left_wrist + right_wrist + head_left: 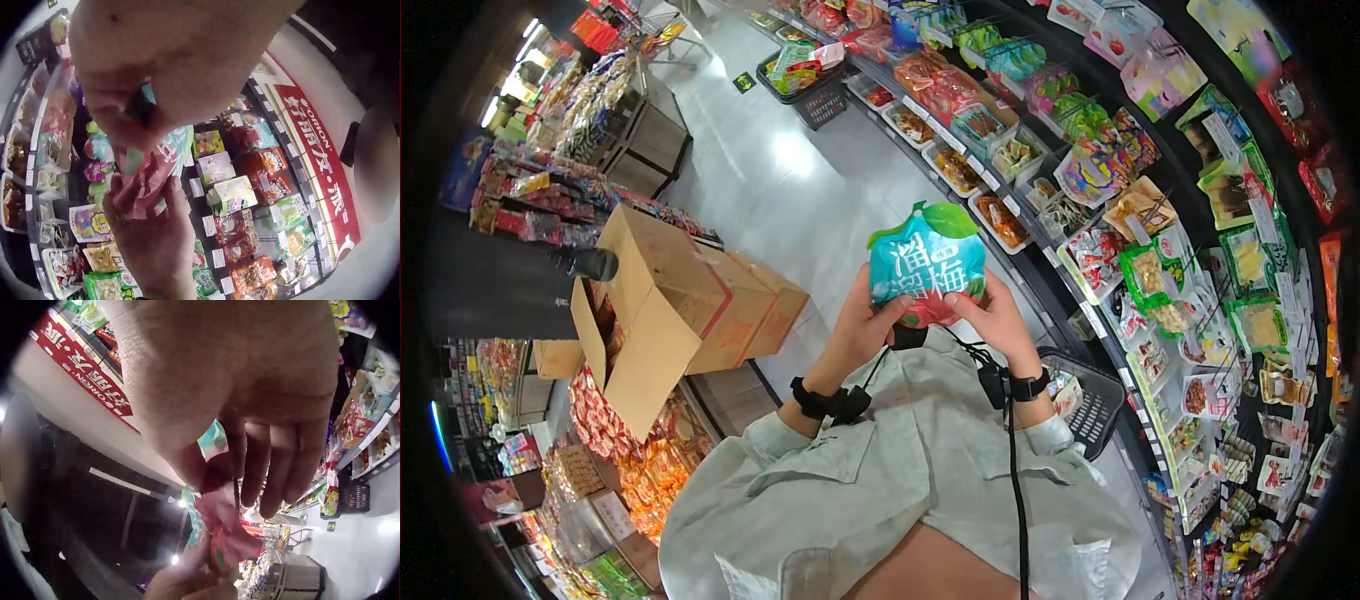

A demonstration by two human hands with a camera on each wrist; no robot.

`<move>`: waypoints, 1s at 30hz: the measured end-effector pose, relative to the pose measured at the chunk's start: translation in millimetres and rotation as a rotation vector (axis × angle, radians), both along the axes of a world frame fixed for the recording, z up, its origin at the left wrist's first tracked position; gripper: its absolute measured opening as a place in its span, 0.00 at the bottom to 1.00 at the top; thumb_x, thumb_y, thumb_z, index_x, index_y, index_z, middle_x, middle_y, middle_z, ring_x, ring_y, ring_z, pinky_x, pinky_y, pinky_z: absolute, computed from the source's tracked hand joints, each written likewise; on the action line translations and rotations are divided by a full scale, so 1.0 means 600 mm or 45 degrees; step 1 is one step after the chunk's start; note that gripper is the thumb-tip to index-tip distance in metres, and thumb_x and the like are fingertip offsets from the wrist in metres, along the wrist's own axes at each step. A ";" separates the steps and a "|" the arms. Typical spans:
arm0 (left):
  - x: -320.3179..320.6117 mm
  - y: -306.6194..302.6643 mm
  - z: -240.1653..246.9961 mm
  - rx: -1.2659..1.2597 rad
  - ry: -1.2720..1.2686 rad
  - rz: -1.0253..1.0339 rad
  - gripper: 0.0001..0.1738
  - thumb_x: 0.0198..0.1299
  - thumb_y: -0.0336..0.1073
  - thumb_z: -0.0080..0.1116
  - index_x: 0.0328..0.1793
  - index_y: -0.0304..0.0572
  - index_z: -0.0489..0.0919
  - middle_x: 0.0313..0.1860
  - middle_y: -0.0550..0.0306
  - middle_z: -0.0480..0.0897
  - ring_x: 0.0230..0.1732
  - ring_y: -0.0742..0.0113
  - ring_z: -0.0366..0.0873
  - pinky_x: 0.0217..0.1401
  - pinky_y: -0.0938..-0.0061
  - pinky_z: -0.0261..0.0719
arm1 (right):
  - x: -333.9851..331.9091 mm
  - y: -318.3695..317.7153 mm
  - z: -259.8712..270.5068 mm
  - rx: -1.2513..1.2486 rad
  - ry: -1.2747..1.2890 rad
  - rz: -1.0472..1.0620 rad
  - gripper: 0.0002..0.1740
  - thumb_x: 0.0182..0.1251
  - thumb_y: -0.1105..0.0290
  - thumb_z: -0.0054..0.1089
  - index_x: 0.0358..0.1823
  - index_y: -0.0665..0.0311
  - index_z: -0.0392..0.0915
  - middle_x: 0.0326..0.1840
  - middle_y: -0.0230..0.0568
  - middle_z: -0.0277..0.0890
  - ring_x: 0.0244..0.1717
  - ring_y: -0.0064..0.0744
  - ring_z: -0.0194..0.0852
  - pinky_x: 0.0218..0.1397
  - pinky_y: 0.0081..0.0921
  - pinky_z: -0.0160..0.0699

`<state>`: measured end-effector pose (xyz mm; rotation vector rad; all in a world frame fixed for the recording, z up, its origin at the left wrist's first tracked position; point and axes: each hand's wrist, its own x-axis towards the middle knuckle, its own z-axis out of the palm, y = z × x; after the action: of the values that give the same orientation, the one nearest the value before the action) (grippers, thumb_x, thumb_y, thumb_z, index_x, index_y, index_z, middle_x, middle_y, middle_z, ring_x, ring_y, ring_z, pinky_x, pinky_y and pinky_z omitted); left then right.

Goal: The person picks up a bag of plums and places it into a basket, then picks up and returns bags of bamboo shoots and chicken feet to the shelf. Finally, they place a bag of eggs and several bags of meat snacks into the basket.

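Note:
A teal, fruit-shaped snack bag (pixel 928 250) with white Chinese lettering, a green leaf-shaped top and a reddish lower part is held up before my chest. My left hand (pixel 864 322) grips its left edge, thumb on the printed front. At the opposite edge my right hand (pixel 1000 316) pinches it the same way. In the left wrist view the bag's crinkled reddish side (pixel 145 187) shows between both hands. The right wrist view also has this reddish side (pixel 220 509), with the right hand's fingers (pixel 275 462) beside it.
Shelves with hanging snack packs (pixel 1170 280) curve along the right, trays of packed food (pixel 1000 218) at their edge. A shopping basket (pixel 1090 405) stands by my right elbow, another basket (pixel 820 95) farther up the aisle. Open cardboard box (pixel 655 290) and orange packets (pixel 662 470) lie left.

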<state>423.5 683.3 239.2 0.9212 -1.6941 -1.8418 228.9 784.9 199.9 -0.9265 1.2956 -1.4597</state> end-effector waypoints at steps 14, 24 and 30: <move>-0.051 -0.109 -0.040 -0.135 -0.030 -0.314 0.27 0.66 0.33 0.64 0.69 0.39 0.68 0.52 0.56 0.81 0.50 0.71 0.79 0.53 0.73 0.78 | -0.034 -0.037 -0.011 0.134 -0.189 -0.246 0.25 0.72 0.70 0.63 0.68 0.67 0.69 0.57 0.33 0.77 0.57 0.23 0.74 0.61 0.26 0.74; -0.066 -0.329 -0.067 0.099 0.098 -0.349 0.24 0.70 0.32 0.59 0.69 0.36 0.66 0.50 0.59 0.78 0.46 0.75 0.78 0.50 0.76 0.80 | -0.047 -0.246 -0.035 0.219 -0.015 -0.473 0.22 0.73 0.68 0.62 0.65 0.66 0.68 0.52 0.33 0.77 0.51 0.21 0.74 0.54 0.23 0.74; -0.037 -0.491 -0.083 0.087 0.019 -0.153 0.10 0.74 0.36 0.53 0.55 0.38 0.75 0.41 0.61 0.79 0.36 0.77 0.77 0.36 0.77 0.78 | -0.058 -0.409 -0.019 0.319 0.071 -0.348 0.16 0.78 0.60 0.55 0.54 0.64 0.78 0.40 0.24 0.76 0.40 0.13 0.71 0.46 0.19 0.71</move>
<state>401.1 388.8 189.3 0.8465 -1.7210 -1.9906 193.8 539.4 188.4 -0.6475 1.6546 -1.4405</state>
